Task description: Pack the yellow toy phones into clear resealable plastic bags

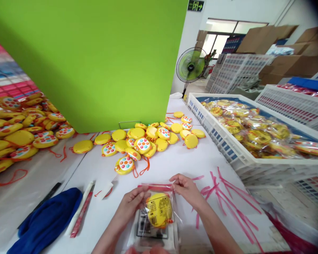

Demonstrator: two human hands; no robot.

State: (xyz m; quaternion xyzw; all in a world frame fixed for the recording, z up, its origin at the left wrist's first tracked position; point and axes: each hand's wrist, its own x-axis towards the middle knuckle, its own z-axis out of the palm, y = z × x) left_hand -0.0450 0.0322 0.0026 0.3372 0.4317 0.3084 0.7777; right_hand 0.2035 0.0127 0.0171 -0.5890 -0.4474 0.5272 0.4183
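Left hand [131,204], right hand [187,190] pinch a bagged yellow toy [159,210] — mouth away.

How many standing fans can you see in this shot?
1: a pedestal fan stands beyond the far end of the table, right of the green board. Others could be hidden behind the board or the stacked white crates.

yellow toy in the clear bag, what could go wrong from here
The left hand and right hand hold the clear bag only near its red-striped top, so the yellow toy might slide out or the bag might drop. The loose pink strips beside it could catch on the bag.
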